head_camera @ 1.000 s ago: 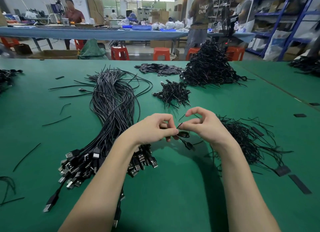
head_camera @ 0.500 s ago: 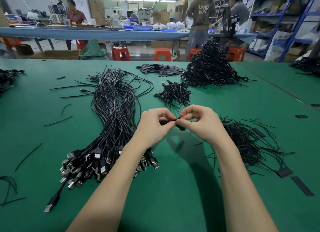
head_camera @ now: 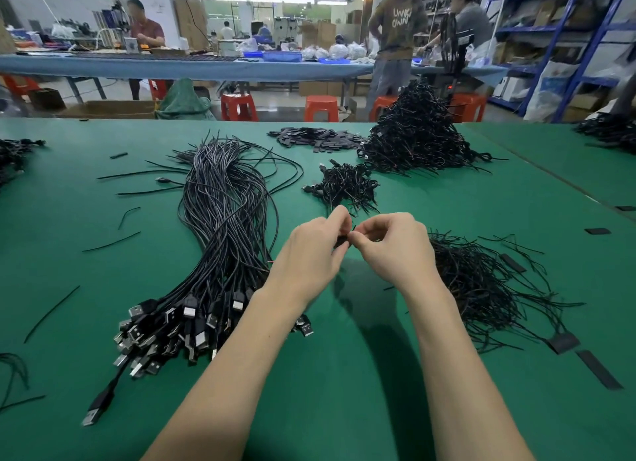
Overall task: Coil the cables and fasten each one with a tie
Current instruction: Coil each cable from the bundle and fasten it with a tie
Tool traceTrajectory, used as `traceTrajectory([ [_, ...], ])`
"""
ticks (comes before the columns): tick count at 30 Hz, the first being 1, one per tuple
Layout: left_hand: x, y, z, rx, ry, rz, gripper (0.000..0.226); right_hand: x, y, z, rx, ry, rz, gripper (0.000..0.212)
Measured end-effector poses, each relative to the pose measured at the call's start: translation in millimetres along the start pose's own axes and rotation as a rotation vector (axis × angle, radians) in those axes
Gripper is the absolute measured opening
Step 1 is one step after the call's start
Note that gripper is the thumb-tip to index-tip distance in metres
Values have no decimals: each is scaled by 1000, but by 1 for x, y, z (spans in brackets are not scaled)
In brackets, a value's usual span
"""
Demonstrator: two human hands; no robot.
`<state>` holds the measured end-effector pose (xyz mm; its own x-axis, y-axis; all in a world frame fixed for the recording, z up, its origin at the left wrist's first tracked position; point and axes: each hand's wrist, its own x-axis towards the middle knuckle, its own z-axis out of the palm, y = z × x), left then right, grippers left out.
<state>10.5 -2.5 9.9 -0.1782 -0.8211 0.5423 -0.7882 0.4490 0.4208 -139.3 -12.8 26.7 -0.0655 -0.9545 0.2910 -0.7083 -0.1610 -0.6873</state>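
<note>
Pinched between curled fingertips of left hand point(head_camera: 311, 250) and right hand point(head_camera: 395, 245): 1 small coiled cable point(head_camera: 341, 241) with 1 twist tie point(head_camera: 353, 227) poking up, held above the green table point(head_camera: 344, 374), mostly hidden. Likely risks: tie end slipping free while twisted, letting the coil spring open; a loose twist giving way later. At 9 o'clock, touching the left wrist, 1 bundle of uncoiled USB cables point(head_camera: 223, 226), too many to count. At 3 o'clock, 1 loose heap of ties point(head_camera: 481, 281). At 12 o'clock, 1 small pile of finished coils point(head_camera: 344, 185); beyond it at 1 o'clock, 1 tall pile point(head_camera: 416, 133). At 9 o'clock, about 6 stray ties.
</note>
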Motion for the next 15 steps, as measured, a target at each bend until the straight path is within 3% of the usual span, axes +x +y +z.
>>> traceTrajectory([
  [4, 9, -1, -5, -236, -115, -226, 22, -3, 4, 6, -92, 63, -70, 15],
  [7, 14, -6, -16, -873, -291, -600, 23, -5, 11, 10, -27, 116, -203, 9],
  [9, 13, -10, -21, -1195, -285, -773, 23, -4, 14, 14, 44, 120, -314, 8],
  [12, 10, -11, -19, -1347, -215, -821, 13, -2, 11, 18, 177, 104, -401, 8],
  [15, 9, -11, -17, -1337, -137, -784, 9, -3, 9, 19, 275, 75, -349, 11],
])
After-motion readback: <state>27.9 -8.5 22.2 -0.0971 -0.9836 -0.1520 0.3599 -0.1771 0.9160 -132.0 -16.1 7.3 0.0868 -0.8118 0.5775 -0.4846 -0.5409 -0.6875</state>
